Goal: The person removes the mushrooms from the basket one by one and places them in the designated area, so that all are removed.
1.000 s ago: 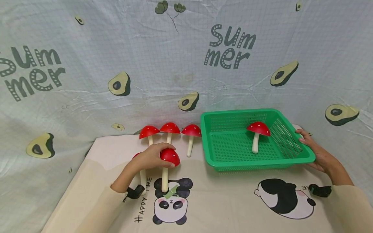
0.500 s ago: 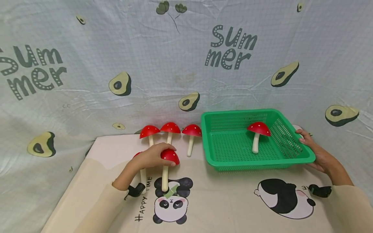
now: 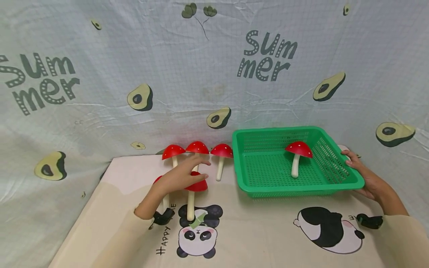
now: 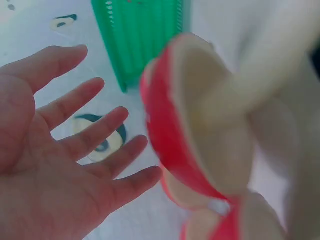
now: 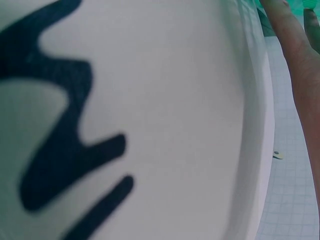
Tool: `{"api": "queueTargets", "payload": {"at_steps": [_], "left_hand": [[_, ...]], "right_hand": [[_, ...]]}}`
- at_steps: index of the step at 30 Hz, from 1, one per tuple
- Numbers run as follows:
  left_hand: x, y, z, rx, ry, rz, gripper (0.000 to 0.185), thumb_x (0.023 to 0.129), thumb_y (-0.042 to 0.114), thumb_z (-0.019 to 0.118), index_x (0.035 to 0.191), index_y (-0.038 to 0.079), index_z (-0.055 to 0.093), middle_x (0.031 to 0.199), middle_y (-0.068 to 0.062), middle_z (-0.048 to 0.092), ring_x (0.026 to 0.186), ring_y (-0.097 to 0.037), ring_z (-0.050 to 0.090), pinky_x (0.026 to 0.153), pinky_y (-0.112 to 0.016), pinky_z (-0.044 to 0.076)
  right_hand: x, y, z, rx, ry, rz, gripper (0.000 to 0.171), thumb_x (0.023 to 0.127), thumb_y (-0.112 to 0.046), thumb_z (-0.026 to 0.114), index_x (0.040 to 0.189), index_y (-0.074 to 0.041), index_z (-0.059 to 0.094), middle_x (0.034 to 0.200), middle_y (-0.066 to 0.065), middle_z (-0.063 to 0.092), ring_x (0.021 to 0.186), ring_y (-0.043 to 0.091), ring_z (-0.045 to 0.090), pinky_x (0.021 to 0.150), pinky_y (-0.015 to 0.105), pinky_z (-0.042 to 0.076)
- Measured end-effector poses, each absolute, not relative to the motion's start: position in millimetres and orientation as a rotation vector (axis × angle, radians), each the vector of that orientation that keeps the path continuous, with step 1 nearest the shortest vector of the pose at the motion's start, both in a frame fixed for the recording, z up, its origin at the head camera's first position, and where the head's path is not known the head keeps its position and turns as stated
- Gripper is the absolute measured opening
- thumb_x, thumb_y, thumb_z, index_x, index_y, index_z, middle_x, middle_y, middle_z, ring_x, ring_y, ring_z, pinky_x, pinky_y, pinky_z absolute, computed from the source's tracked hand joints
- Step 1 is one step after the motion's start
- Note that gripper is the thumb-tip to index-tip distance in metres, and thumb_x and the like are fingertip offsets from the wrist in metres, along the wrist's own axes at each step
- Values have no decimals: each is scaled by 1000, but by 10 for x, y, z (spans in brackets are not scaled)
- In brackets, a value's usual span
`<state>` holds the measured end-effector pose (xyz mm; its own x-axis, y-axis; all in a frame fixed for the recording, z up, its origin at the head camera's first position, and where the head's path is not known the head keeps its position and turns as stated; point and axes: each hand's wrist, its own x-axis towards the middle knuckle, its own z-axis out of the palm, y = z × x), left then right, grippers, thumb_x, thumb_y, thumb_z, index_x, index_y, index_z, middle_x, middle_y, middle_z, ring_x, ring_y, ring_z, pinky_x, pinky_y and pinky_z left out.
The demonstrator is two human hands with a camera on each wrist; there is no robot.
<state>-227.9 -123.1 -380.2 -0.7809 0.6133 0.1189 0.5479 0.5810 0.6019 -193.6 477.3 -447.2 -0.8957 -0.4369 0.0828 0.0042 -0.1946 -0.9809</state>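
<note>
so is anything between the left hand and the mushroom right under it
Nothing visible. The left hand hovers open just above the red mushroom, fingers spread in the left wrist view. The path right to the green basket also looks clear.

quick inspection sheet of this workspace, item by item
surface: cream mat with panda prints
job's things: five red mushrooms stand on the mat, the nearest under the left hand; one mushroom stands in the green basket
clutter: nothing seen
grips: left hand open, fingers straight, over the nearest mushroom's cap; right hand on the basket's right rim, its grip cannot be told
cables: nothing seen
surroundings: avocado-print "summer" cloth behind
</note>
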Motion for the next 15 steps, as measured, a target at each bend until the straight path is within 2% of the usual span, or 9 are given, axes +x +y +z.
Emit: {"api": "queueTargets", "payload": {"at_steps": [7,15], "left_hand": [[-2268,-950,-3636,1085,2705,931,46,93,26,74,136,16,62,137,-2,60,132,-24,51,106,-45,49],[-2374,-654,-3504,1228,2609,1027,42,96,21,71,135,11,61,135,-4,60,128,-21,54,106,-40,49]], "right_hand": [[-1917,4764,-4477,-481,1775,-2178,35,111,-19,21,140,-39,25,122,-5,57,100,16,70,78,36,62],[-1924,4765,-4460,-495,1771,-2176,33,112,-19,21,139,-38,24,123,-5,56,99,16,71,78,36,62]]}}
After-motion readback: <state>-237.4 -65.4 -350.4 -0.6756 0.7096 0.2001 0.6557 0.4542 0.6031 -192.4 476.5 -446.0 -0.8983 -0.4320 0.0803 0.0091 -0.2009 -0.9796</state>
